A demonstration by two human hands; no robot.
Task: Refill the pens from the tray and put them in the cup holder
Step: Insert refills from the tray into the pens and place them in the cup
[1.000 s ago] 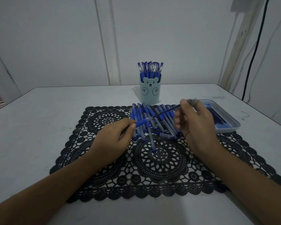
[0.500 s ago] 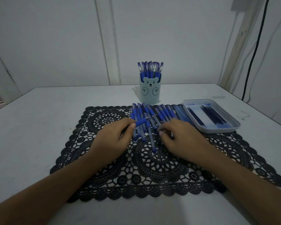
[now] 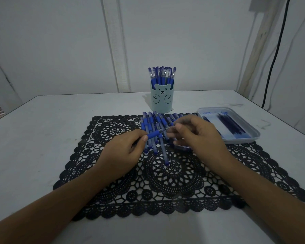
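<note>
At frame centre, the pen [image 3: 154, 133] gripped by the left hand [image 3: 123, 152] is aligned lengthwise, rightward, toward a blurred small part [image 3: 169, 129] pinched by the right hand [image 3: 195, 134].

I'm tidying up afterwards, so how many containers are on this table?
2. The bear cup holder, full of pens, stands just behind the lace mat; the tray of refills sits at the mat's far right corner. None appears hidden.
</note>
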